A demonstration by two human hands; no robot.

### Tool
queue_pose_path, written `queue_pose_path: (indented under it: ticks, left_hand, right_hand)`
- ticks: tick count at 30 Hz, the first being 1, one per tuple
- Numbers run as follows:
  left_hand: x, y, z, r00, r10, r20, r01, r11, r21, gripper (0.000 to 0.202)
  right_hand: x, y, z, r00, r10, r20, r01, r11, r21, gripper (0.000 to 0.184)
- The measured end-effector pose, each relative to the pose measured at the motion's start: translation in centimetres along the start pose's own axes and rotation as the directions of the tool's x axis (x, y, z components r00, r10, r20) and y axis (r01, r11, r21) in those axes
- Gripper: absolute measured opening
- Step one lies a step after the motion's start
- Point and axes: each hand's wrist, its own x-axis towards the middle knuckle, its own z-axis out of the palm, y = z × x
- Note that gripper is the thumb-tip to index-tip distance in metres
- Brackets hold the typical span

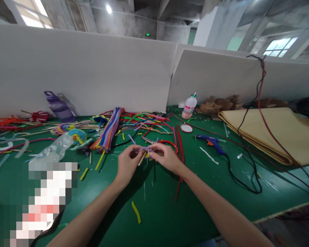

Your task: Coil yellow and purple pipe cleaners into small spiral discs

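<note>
Above the green table [201, 192], both of my hands meet on a small piece made of a purple pipe cleaner [145, 149] bent round a thin wooden stick [141, 160]. My left hand [127, 164] pinches the stick and the purple loop from the left. From the right, my right hand [164, 156] pinches the purple pipe cleaner with its fingers closed. Just behind the hands lie scissors with red handles [167, 142] and long red pipe cleaners [180, 151].
A bundle of coloured pipe cleaners [108, 130] and loose stems lie behind. A blue glue gun [210, 141] with a black cord lies right; a pink bottle [189, 107], a purple bottle [57, 106], folded tan material [280, 133], and a yellow scrap [136, 212] are about.
</note>
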Motion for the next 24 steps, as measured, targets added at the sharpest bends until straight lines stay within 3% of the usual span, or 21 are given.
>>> queue_pose_path:
  ticks: [9, 16, 20, 24]
  left_hand:
    - [-0.5, 0.1, 0.4, 0.99, 0.139, -0.009, -0.134, 0.966, 0.221, 0.013]
    - [-0.6, 0.2, 0.3, 0.975, 0.224, 0.006, -0.215, 0.931, 0.296, 0.008]
    - [-0.7, 0.3, 0.2, 0.962, 0.269, 0.049, -0.271, 0.911, 0.31, 0.006]
    - [-0.8, 0.6, 0.2, 0.943, 0.315, 0.107, -0.333, 0.894, 0.299, 0.004]
  right_hand:
    - [-0.5, 0.4, 2.0, 0.968, -0.085, -0.235, 0.008, 0.95, -0.311, 0.004]
    - [-0.6, 0.2, 2.5, 0.96, -0.115, -0.254, -0.014, 0.891, -0.453, 0.008]
    - [-0.6, 0.0, 2.0, 0.974, -0.084, -0.212, -0.026, 0.882, -0.471, 0.002]
    - [-0.8, -0.2, 1.6, 0.982, -0.132, -0.136, 0.043, 0.854, -0.519, 0.01]
